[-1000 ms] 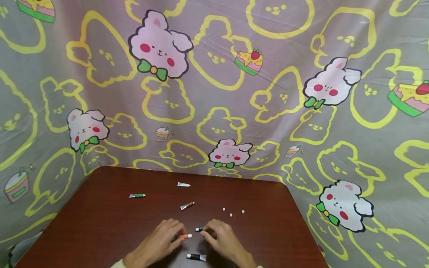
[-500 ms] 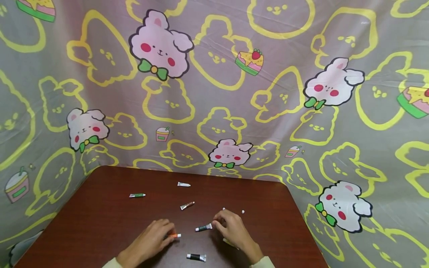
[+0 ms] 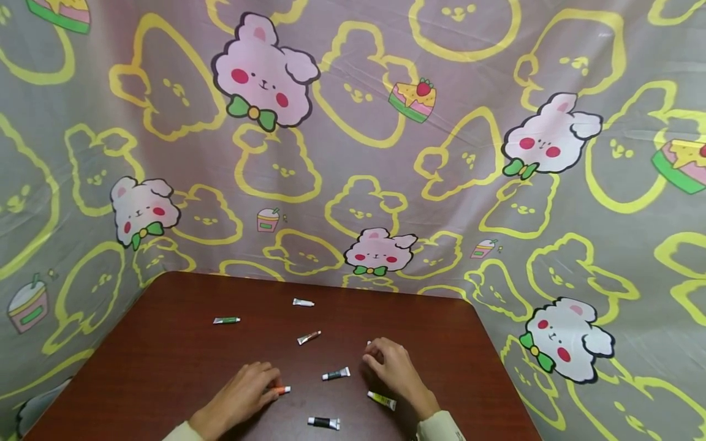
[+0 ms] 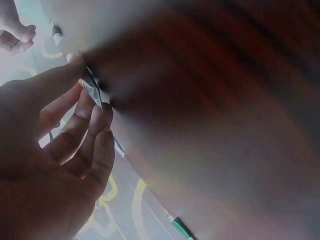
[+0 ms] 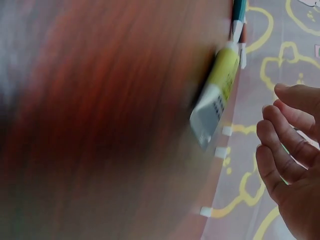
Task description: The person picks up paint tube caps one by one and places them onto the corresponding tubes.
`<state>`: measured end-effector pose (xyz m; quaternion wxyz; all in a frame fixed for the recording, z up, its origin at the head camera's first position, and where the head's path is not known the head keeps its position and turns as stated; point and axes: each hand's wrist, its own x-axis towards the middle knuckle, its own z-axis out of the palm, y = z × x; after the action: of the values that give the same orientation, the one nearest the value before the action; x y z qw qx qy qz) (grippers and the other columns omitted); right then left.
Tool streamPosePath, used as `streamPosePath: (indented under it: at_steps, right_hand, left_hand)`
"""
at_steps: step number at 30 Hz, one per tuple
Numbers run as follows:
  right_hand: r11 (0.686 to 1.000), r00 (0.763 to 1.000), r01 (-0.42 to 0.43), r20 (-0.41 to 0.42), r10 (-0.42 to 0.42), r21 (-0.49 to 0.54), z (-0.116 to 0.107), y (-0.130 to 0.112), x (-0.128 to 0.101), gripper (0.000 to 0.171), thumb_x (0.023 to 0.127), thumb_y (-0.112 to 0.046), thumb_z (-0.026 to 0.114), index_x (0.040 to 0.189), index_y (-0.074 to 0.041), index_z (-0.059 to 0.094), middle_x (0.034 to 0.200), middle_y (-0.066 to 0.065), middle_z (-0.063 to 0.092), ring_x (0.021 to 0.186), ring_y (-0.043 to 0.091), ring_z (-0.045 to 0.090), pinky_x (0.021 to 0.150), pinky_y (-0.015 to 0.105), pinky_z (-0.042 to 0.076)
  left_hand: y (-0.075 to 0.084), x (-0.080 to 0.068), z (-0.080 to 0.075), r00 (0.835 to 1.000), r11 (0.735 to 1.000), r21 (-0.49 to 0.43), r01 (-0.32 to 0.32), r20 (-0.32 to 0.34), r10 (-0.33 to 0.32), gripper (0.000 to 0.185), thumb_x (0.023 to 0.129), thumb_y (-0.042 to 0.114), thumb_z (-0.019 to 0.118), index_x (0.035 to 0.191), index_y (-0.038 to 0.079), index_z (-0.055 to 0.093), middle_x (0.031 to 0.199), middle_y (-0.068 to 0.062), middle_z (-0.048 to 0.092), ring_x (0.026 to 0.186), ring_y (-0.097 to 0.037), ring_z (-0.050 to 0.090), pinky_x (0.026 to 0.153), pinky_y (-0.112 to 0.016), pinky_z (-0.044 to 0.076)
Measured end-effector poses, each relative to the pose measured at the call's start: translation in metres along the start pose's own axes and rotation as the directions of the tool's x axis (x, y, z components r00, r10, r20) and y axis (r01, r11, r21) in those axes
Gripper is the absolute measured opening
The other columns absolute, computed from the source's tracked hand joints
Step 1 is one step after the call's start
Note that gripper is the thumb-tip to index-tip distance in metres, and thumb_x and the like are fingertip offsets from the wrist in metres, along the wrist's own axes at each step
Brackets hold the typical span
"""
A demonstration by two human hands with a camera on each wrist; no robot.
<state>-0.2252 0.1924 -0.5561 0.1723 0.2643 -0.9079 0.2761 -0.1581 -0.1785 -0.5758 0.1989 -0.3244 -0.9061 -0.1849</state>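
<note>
A cartoon-rabbit cloth (image 3: 353,153) fills the upper two thirds of the head view, hanging behind and around the dark red-brown tabletop (image 3: 165,367), which takes up the lower middle of the frame.

The left hand (image 3: 242,397) lies low and left of centre, its fingers (image 4: 95,145) curled round an orange tube (image 3: 280,389) whose white cap pokes out toward the right (the left wrist view shows the thumb and fingers pinching the tube's flat end). The right hand (image 3: 393,367) sits right of centre with its fingers (image 5: 280,150) bent loosely; whether they hold anything cannot be told. A small white cap (image 3: 368,343) shows just at its upper edge.

Between the hands lies a dark green tube (image 3: 336,373). A yellow tube (image 3: 382,400) lies just below the right hand, a black tube (image 3: 323,422) at the bottom centre.

Farther up the tabletop lie a brown tube (image 3: 308,337), a green tube (image 3: 226,320) to the left and a white tube (image 3: 303,302).
</note>
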Motion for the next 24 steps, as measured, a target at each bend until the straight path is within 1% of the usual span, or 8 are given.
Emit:
streamPosePath:
  at_steps: [3,5,8,10,15,20,24]
  right_hand:
    - [1.000,1.000,-0.023,0.003,0.023,-0.015,-0.001,0.004,0.001,0.018,0.087,-0.010,0.090,0.093,-0.017,0.074,0.083,-0.011,0.069,0.074,0.008,0.063,0.068,0.023,0.050]
    - [0.999,1.000,-0.029,0.006,0.029,-0.023,0.000,0.006,0.001,0.019,0.087,-0.010,0.090,0.094,-0.017,0.074,0.083,-0.011,0.069,0.074,0.008,0.064,0.068,0.023,0.050]
    - [0.999,0.999,-0.039,0.019,0.040,-0.034,-0.001,0.010,0.001,0.019,0.087,-0.012,0.090,0.094,-0.017,0.074,0.083,-0.011,0.069,0.075,0.006,0.062,0.068,0.023,0.050]
    - [0.998,0.998,-0.048,0.028,0.049,-0.036,-0.001,0.013,0.001,0.018,0.087,-0.012,0.090,0.094,-0.017,0.074,0.084,-0.012,0.069,0.075,0.003,0.061,0.068,0.024,0.050]
    - [0.996,0.996,-0.082,0.037,0.083,-0.033,-0.004,0.019,0.003,0.015,0.088,-0.012,0.089,0.096,-0.014,0.076,0.085,-0.012,0.070,0.076,0.001,0.060,0.069,0.024,0.051]
    - [0.993,0.993,-0.106,0.043,0.108,-0.046,-0.005,0.025,0.005,0.015,0.089,-0.014,0.088,0.097,-0.015,0.076,0.085,-0.012,0.070,0.076,0.003,0.061,0.069,0.025,0.051]
    - [0.991,0.992,-0.118,0.039,0.121,-0.069,-0.005,0.029,0.005,0.015,0.088,-0.014,0.089,0.095,-0.017,0.075,0.084,-0.012,0.069,0.075,0.001,0.060,0.069,0.026,0.051]
  left_hand:
    - [-0.001,0.001,-0.001,1.000,0.999,-0.029,0.019,0.019,-0.019,0.024,0.086,0.026,0.091,0.086,0.028,0.066,0.084,0.017,0.061,0.079,-0.004,0.056,0.070,-0.036,0.049]
    - [-0.002,0.002,-0.002,1.000,0.999,-0.050,0.020,0.026,-0.018,0.022,0.086,0.025,0.090,0.087,0.028,0.068,0.084,0.017,0.063,0.079,-0.003,0.057,0.070,-0.035,0.049]
    - [-0.004,0.003,-0.005,0.999,0.997,-0.071,0.021,0.041,-0.018,0.020,0.086,0.025,0.090,0.088,0.027,0.070,0.085,0.015,0.064,0.079,-0.003,0.058,0.069,-0.034,0.049]
    - [-0.006,0.004,-0.007,0.998,0.996,-0.077,0.033,0.061,-0.028,0.019,0.087,0.026,0.089,0.090,0.026,0.071,0.086,0.015,0.065,0.080,-0.005,0.059,0.070,-0.035,0.050]
    - [-0.016,0.009,-0.016,0.994,0.996,-0.055,0.072,0.092,-0.067,0.019,0.088,0.029,0.088,0.093,0.025,0.070,0.089,0.013,0.065,0.085,-0.011,0.063,0.075,-0.040,0.051]
    - [-0.033,0.013,-0.021,0.994,0.996,-0.011,0.085,0.069,-0.084,0.021,0.086,0.025,0.090,0.092,0.023,0.070,0.089,0.011,0.067,0.084,-0.016,0.065,0.075,-0.042,0.052]
    - [-0.050,0.014,-0.023,0.995,0.996,0.043,0.075,0.065,-0.078,0.024,0.083,0.021,0.092,0.089,0.023,0.068,0.085,0.010,0.066,0.079,-0.017,0.065,0.071,-0.040,0.053]
